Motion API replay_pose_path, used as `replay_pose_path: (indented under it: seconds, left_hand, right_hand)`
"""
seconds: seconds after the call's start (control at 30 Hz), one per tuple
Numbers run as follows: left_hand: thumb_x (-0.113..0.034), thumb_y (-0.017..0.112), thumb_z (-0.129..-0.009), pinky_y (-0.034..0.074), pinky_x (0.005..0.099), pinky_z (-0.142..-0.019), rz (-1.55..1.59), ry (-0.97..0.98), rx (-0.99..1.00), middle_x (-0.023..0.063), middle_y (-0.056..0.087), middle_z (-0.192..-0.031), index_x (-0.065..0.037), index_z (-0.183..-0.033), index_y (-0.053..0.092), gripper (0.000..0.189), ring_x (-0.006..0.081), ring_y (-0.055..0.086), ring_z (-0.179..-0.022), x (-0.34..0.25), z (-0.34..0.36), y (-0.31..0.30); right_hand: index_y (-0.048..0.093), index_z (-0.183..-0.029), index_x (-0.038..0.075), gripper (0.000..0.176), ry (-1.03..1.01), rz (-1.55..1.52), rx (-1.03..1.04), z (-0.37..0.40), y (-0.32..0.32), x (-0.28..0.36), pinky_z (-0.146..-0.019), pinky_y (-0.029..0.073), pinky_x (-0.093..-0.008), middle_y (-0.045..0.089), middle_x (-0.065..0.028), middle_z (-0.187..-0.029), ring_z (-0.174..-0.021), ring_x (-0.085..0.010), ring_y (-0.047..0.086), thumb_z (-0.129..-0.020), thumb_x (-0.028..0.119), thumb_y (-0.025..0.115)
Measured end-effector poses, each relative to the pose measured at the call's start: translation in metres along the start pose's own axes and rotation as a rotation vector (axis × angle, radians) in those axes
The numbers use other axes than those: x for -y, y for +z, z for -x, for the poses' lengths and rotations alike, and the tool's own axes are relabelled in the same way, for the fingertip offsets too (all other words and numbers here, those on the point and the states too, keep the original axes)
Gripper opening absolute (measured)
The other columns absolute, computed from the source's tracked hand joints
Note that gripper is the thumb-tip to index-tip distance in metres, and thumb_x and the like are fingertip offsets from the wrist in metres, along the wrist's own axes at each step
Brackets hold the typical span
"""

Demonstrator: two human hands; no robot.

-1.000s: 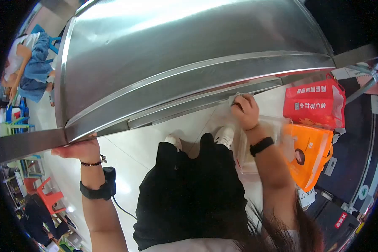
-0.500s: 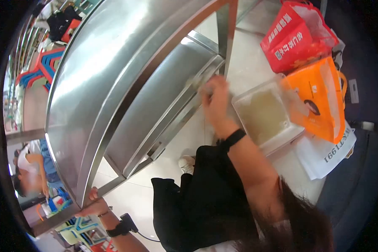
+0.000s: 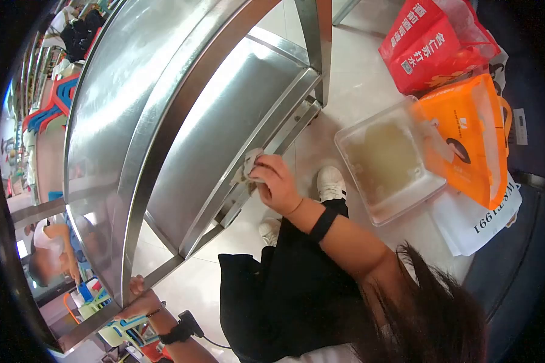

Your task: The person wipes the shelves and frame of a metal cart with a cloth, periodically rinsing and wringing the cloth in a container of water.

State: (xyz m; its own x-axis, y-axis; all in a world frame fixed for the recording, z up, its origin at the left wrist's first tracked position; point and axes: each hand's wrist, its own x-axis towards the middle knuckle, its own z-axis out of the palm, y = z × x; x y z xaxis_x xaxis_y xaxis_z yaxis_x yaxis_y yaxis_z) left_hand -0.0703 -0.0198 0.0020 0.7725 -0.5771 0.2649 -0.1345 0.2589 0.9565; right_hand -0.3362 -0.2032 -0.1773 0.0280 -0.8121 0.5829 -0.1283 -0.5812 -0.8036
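Note:
A pale, crumpled cloth (image 3: 252, 162) is pinched in the fingers of my right hand (image 3: 275, 183), against the front edge of the metal table's lower shelf (image 3: 230, 91). At lower left, my left hand (image 3: 140, 302) has its fingers wrapped round the corner of the steel frame (image 3: 126, 284). The shiny table top (image 3: 118, 85) curves across the upper left of the view.
A clear plastic tub (image 3: 384, 160) with cloudy liquid stands on the floor at right. Beside it are a red bag (image 3: 433, 48), an orange bag (image 3: 466, 139) and a white bag (image 3: 481, 221). Another person (image 3: 54, 248) and colourful stools (image 3: 60, 103) are at left.
My right hand has moved down and left along the shelf edge with the cloth. My left hand stays on the frame corner. A second shoe now shows near my right forearm.

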Motion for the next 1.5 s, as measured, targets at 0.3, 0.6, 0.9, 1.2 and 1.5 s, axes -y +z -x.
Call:
replay_pose_path:
  seconds: [0.3, 0.6, 0.9, 1.2, 1.5]
  left_hand:
    - [-0.081, 0.033, -0.046, 0.027, 0.0234, -0.042, 0.01, -0.027, -0.019, -0.0005, 0.033, -0.043, -0.006, -0.074, 0.048, 0.081, 0.0094, 0.031, -0.038, -0.006, 0.002, 0.007]
    - [-0.082, 0.03, -0.044, 0.026, 0.0216, -0.041, 0.042, -0.033, -0.21, -0.0001, 0.032, -0.043, -0.005, -0.074, 0.048, 0.085, 0.009, 0.029, -0.038, -0.005, 0.006, 0.02]
    - [-0.083, 0.024, -0.043, 0.033, 0.0214, -0.037, 0.08, -0.051, 0.032, 0.0056, 0.046, -0.053, -0.001, -0.089, 0.047, 0.097, 0.0124, 0.038, -0.038, 0.002, -0.005, -0.021]
    - [-0.083, 0.026, -0.045, 0.026, 0.0223, -0.038, 0.036, -0.035, -0.435, 0.0003, 0.031, -0.044, -0.004, -0.071, 0.046, 0.085, 0.0105, 0.03, -0.038, -0.002, 0.004, 0.022]
    - [-0.08, 0.024, -0.052, 0.028, 0.0227, -0.039, 0.079, -0.019, -0.269, 0.0007, 0.036, -0.048, -0.009, -0.093, 0.047, 0.085, 0.0117, 0.032, -0.04, 0.019, -0.005, -0.017]
  right_hand:
    - [0.044, -0.083, 0.003, 0.026, 0.198, 0.125, -0.514, -0.094, -0.058, -0.058, -0.076, 0.036, -0.0349, 0.043, -0.0167, -0.099, -0.092, -0.0318, 0.041, -0.059, -0.007, 0.047]
    - [0.048, -0.076, 0.009, 0.028, -0.055, 0.051, 0.162, -0.006, 0.0, 0.01, -0.072, 0.037, -0.0372, 0.048, -0.0144, -0.091, -0.084, -0.0315, 0.045, -0.052, -0.005, 0.05]
    - [0.043, -0.079, 0.003, 0.03, 0.169, 0.254, -0.395, -0.095, -0.067, -0.042, -0.075, 0.037, -0.031, 0.045, -0.0142, -0.092, -0.087, -0.0292, 0.044, -0.055, -0.015, 0.041]
    - [0.049, -0.079, 0.006, 0.032, -0.015, 0.082, 0.369, -0.014, -0.022, 0.028, -0.071, 0.04, -0.0303, 0.05, -0.0112, -0.09, -0.086, -0.0283, 0.047, -0.052, -0.009, 0.046]
    - [0.052, -0.098, 0.008, 0.047, -0.469, 0.378, -0.298, -0.207, -0.143, 0.097, -0.074, 0.036, -0.0324, 0.049, -0.012, -0.097, -0.087, -0.0255, 0.046, -0.055, -0.011, 0.047]
